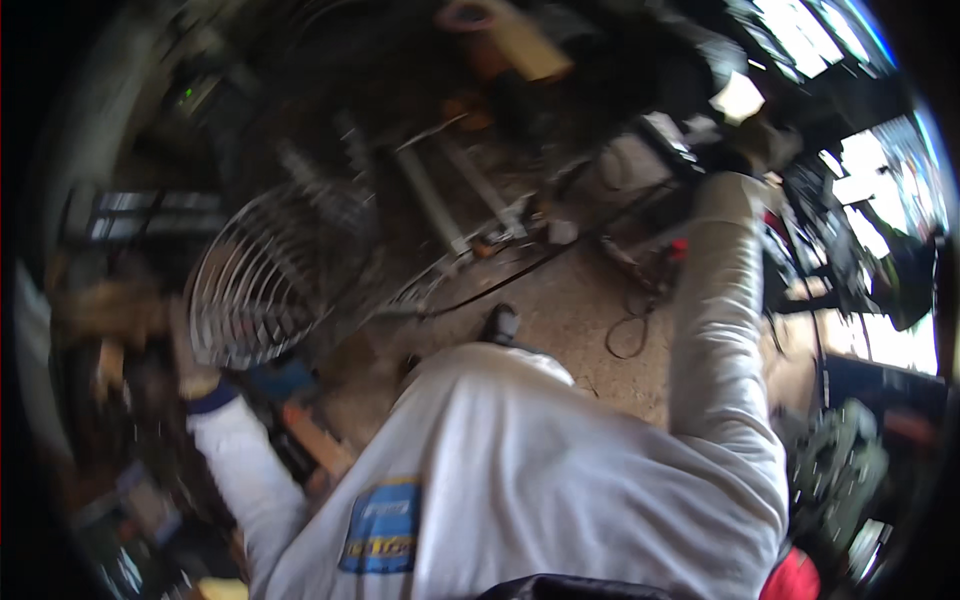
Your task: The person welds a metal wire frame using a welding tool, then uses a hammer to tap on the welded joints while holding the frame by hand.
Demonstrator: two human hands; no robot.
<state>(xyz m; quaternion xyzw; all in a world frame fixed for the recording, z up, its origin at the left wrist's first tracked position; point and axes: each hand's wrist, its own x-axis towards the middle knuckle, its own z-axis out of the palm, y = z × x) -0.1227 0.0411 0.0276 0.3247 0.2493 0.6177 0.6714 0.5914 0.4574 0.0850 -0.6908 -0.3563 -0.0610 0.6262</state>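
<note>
My left hand [190, 350] reaches out at the left, past a dark blue cuff, and is smeared by motion. It lies right against the rim of a round wire guard [250, 280], like a fan's grille; whether its fingers grip the rim I cannot make out. My right arm stretches far forward on the right in a pale sleeve. At its end, my right hand [765, 150] is blurred among dark and bright things, and what it touches is hidden.
Beyond the guard stands a grey metal frame [435, 195] with two parallel bars. A dark cable [530, 268] runs above the brown floor [590, 350]. A long orange-brown piece [318, 440] lies near my left arm. Dark clutter crowds both sides, with a red object [793, 578] at lower right.
</note>
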